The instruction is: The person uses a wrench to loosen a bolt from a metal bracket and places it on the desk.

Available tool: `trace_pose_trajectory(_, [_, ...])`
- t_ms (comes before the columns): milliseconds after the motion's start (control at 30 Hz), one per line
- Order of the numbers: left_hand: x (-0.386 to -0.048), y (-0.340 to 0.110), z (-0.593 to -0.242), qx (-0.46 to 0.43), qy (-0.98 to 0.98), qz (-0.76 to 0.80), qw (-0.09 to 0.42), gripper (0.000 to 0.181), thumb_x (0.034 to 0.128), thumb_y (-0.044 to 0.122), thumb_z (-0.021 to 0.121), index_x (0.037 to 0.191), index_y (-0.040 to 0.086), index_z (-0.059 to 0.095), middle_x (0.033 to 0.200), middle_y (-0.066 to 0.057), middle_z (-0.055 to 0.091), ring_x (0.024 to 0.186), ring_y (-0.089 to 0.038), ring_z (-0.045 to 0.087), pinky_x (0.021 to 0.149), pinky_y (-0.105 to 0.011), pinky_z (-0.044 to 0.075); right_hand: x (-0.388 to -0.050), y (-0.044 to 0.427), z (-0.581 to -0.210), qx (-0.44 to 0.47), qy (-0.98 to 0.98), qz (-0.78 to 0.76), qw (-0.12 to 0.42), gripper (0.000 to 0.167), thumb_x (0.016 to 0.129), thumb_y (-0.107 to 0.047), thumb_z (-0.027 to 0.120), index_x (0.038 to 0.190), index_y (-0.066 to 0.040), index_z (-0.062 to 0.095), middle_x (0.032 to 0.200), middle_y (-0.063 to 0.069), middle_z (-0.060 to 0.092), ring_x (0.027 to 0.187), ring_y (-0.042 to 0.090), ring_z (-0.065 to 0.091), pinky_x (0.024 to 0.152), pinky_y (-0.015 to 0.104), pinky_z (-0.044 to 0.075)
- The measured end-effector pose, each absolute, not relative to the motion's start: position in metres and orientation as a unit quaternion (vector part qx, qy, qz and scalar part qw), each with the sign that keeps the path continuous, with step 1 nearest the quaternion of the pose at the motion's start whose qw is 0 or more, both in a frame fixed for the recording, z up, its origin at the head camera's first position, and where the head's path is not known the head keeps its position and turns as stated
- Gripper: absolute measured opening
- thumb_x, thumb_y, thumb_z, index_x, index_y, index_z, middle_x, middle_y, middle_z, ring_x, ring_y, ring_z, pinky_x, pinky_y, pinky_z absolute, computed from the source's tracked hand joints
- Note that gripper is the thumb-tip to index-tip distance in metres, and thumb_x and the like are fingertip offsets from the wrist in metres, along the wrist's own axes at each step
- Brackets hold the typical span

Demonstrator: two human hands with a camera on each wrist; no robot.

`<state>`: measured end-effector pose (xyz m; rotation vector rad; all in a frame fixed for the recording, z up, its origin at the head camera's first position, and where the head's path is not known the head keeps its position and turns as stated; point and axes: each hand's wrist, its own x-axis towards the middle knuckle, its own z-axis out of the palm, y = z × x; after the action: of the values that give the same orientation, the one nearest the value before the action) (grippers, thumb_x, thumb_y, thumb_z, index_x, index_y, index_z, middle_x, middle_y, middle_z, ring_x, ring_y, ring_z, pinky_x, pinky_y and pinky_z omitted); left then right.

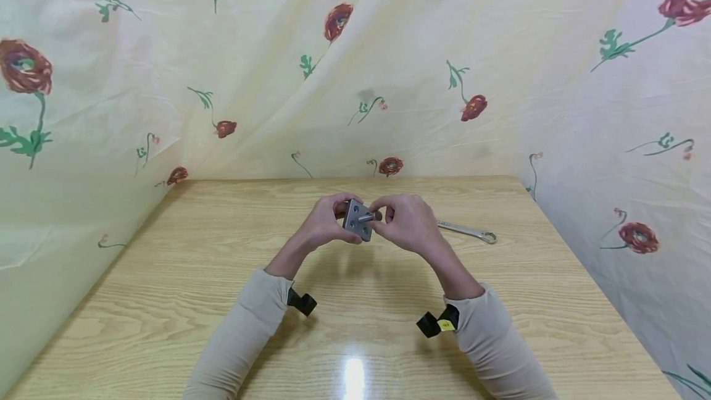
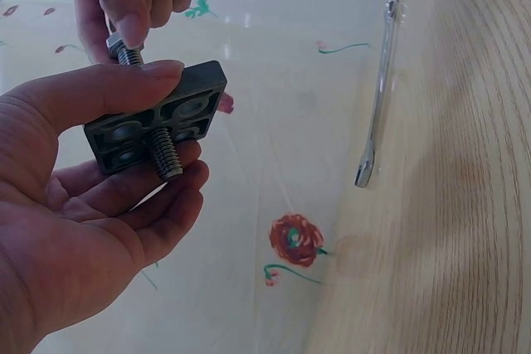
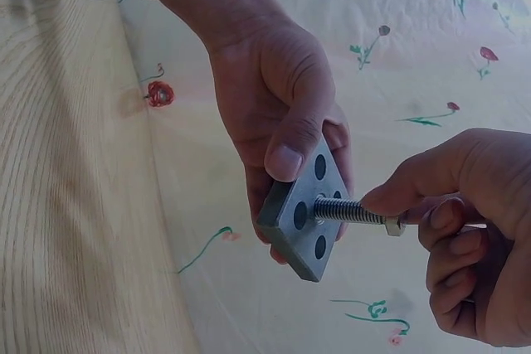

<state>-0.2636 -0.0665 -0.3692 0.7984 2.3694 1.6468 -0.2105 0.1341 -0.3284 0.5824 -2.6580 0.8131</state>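
A grey square plate (image 3: 309, 215) with several round holes is gripped at its edges by my left hand (image 1: 324, 222), above the table. Through the plate's middle runs a threaded bolt (image 3: 353, 211). Its end sticks out on the recessed side of the plate, as the left wrist view shows. The fingertips of my right hand (image 1: 410, 221) pinch the bolt near its hex head (image 3: 394, 225), which stands well off the plate's flat face. In the left wrist view, the left thumb (image 2: 124, 87) lies across the plate's edge.
A combination wrench (image 1: 469, 230) lies on the wooden table (image 1: 222, 326), right of and behind the right hand. Flower-patterned cloth (image 1: 266, 79) hangs behind the table and along both sides. Each wrist wears a black camera mount, such as the right one (image 1: 429, 325).
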Motion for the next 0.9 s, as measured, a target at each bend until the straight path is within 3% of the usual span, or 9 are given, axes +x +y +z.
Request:
trace_pose_trajectory(233, [-0.2648, -0.0658, -0.3702, 0.26, 0.792, 0.548, 0.076, 0.068, 0.0649, -0.003, 0.088, 0.127, 0.005, 0.06, 0.117, -0.019, 0.071, 0.101, -0.022, 0.068, 0.096, -0.046, 0.054, -0.2113, 0.1324, -0.3326, 0.23, -0.915, 0.277, 0.182, 0.021, 0.077, 0.001, 0.066, 0.091, -0.01, 0.077, 0.057, -0.001, 0.055, 0.051, 0.008, 0.041, 0.049, 0.023, 0.029])
trace_pose_trajectory(400, [-0.2656, -0.0658, -0.3712, 0.26, 0.792, 0.548, 0.075, 0.068, 0.0648, -0.003, 0.087, 0.127, 0.005, 0.06, 0.117, -0.018, 0.071, 0.1, -0.022, 0.067, 0.095, -0.044, 0.054, -0.2112, 0.1316, -0.3326, 0.242, -0.917, 0.255, 0.188, 0.022, 0.076, 0.003, 0.066, 0.091, -0.011, 0.076, 0.058, -0.002, 0.053, 0.051, 0.008, 0.039, 0.05, 0.022, 0.027])
trace_pose_trajectory(500, [-0.2653, -0.0661, -0.3712, 0.264, 0.792, 0.546, 0.072, 0.068, 0.0651, -0.004, 0.087, 0.127, 0.004, 0.06, 0.117, -0.019, 0.071, 0.101, -0.022, 0.068, 0.096, -0.045, 0.053, -0.2108, 0.1313, -0.3315, 0.229, -0.925, 0.242, 0.185, 0.021, 0.08, -0.012, 0.074, 0.101, -0.011, 0.073, 0.061, -0.001, 0.057, 0.051, 0.01, 0.042, 0.049, 0.023, 0.03])
trace_pose_trajectory(600, [-0.265, -0.066, -0.3704, 0.268, 0.792, 0.545, 0.069, 0.068, 0.0652, -0.004, 0.087, 0.128, 0.003, 0.06, 0.118, -0.019, 0.07, 0.102, -0.024, 0.068, 0.097, -0.048, 0.053, -0.211, 0.1301, -0.3305, 0.177, -0.94, 0.228, 0.184, 0.037, 0.085, -0.042, 0.075, 0.108, -0.013, 0.069, 0.061, 0.0, 0.058, 0.049, 0.013, 0.045, 0.047, 0.025, 0.032])
trace_pose_trajectory(667, [-0.2652, -0.0662, -0.3706, 0.268, 0.792, 0.544, 0.068, 0.068, 0.0651, -0.004, 0.087, 0.128, 0.002, 0.06, 0.118, -0.019, 0.07, 0.103, -0.024, 0.068, 0.097, -0.048, 0.053, -0.2119, 0.1295, -0.3308, 0.133, -0.951, 0.214, 0.178, 0.047, 0.089, -0.058, 0.065, 0.098, -0.012, 0.069, 0.057, 0.0, 0.054, 0.048, 0.015, 0.044, 0.046, 0.027, 0.031])
trace_pose_trajectory(733, [-0.2652, -0.0661, -0.3706, 0.268, 0.791, 0.545, 0.069, 0.069, 0.065, -0.004, 0.087, 0.128, 0.001, 0.059, 0.118, -0.019, 0.07, 0.103, -0.023, 0.068, 0.097, -0.048, 0.053, -0.213, 0.1293, -0.3318, 0.096, -0.961, 0.205, 0.155, 0.058, 0.094, -0.066, 0.052, 0.079, -0.012, 0.065, 0.053, -0.002, 0.047, 0.046, 0.015, 0.041, 0.044, 0.027, 0.028])
trace_pose_trajectory(833, [-0.2649, -0.066, -0.3705, 0.266, 0.793, 0.544, 0.07, 0.069, 0.0648, -0.004, 0.087, 0.128, 0.002, 0.059, 0.117, -0.018, 0.07, 0.101, -0.022, 0.068, 0.096, -0.047, 0.053, -0.2148, 0.1301, -0.3328, 0.076, -0.968, 0.216, 0.101, 0.068, 0.099, -0.066, 0.039, 0.057, -0.014, 0.051, 0.049, -0.005, 0.038, 0.045, 0.013, 0.036, 0.043, 0.026, 0.024])
trace_pose_trajectory(900, [-0.2645, -0.0655, -0.37, 0.265, 0.794, 0.542, 0.071, 0.069, 0.0645, -0.004, 0.088, 0.127, 0.003, 0.059, 0.117, -0.018, 0.07, 0.101, -0.022, 0.068, 0.097, -0.048, 0.053, -0.216, 0.1311, -0.3339, 0.079, -0.966, 0.237, 0.066, 0.068, 0.101, -0.063, 0.037, 0.054, -0.016, 0.048, 0.049, -0.005, 0.037, 0.044, 0.012, 0.035, 0.043, 0.025, 0.023])
